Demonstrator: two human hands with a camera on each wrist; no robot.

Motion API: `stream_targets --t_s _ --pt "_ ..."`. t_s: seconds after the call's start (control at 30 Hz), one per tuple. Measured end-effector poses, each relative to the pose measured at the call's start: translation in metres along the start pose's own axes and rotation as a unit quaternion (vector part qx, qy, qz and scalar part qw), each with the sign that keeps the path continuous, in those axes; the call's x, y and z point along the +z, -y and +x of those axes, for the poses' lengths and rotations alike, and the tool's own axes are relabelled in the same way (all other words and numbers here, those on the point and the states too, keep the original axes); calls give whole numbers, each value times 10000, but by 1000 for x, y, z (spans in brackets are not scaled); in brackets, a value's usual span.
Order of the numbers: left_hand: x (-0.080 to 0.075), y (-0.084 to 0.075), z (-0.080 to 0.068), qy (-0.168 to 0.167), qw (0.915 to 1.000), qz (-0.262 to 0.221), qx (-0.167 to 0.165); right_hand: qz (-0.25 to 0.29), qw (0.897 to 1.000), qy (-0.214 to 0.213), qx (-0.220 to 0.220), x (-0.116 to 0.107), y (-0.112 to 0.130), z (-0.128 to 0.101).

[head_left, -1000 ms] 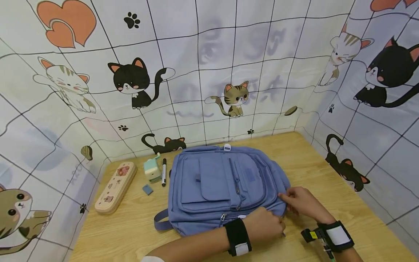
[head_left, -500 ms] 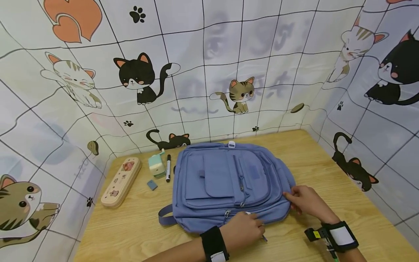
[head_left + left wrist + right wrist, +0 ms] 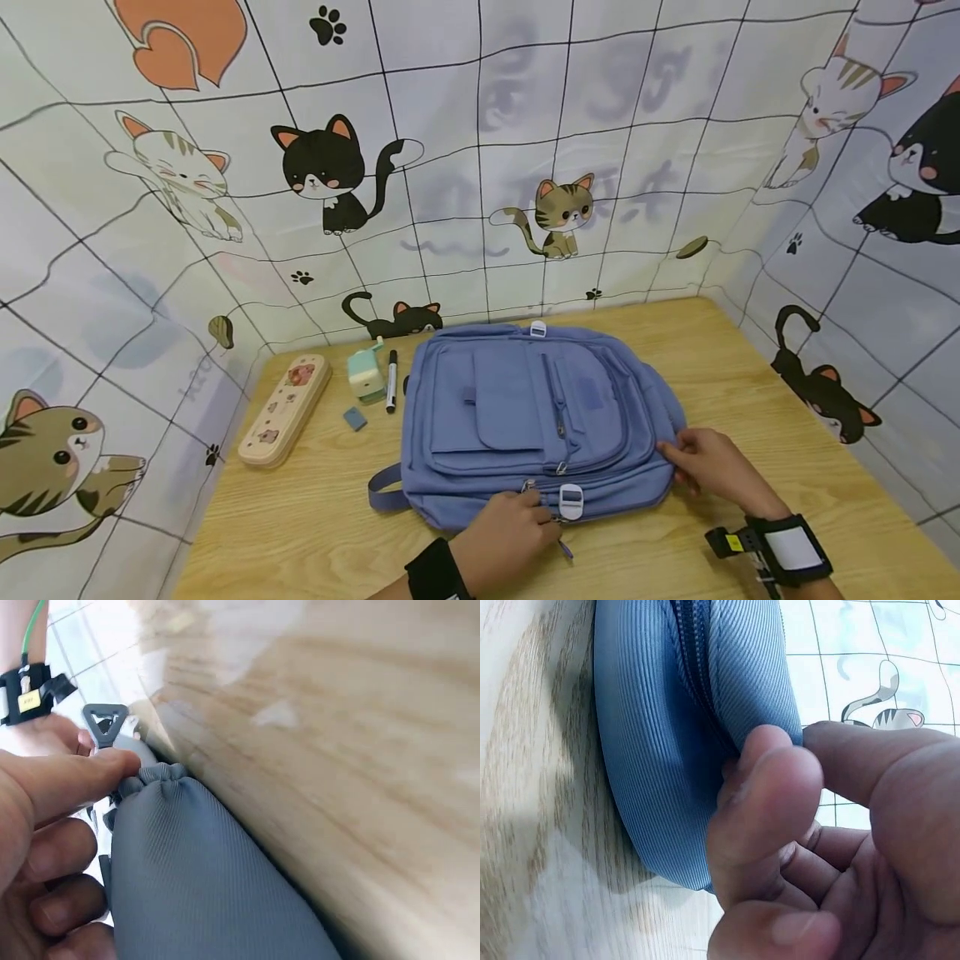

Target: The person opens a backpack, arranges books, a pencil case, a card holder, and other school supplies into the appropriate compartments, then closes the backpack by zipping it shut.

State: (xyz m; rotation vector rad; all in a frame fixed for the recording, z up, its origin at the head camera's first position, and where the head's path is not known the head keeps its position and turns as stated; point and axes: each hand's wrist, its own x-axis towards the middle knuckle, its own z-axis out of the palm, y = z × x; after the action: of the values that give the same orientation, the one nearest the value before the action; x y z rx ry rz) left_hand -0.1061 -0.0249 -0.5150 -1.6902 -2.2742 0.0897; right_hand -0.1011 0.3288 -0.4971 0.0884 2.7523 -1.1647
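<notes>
A blue fabric backpack [image 3: 510, 404] lies flat on the pale wood-grain worktop [image 3: 315, 517], long axis left to right. At its near edge the left hand [image 3: 506, 533] pinches a grey triangular zip pull [image 3: 103, 739]; the right hand [image 3: 712, 468] pinches its right end

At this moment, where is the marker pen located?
In the head view, the marker pen lies left of centre on the wooden table, between the mint pencil sharpener on its left and the blue backpack.
</notes>
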Motion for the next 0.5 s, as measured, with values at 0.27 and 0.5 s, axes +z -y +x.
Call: stream_targets --t_s 0.27,0.5 --pt "1 9 -14 -393 9877 -1467 -370 -55 10000 16 -39 3 -1 -1" --pt "0 11 -16 -445 9773 -2006 -515 -153 9995 220 -142 -4 3 0"
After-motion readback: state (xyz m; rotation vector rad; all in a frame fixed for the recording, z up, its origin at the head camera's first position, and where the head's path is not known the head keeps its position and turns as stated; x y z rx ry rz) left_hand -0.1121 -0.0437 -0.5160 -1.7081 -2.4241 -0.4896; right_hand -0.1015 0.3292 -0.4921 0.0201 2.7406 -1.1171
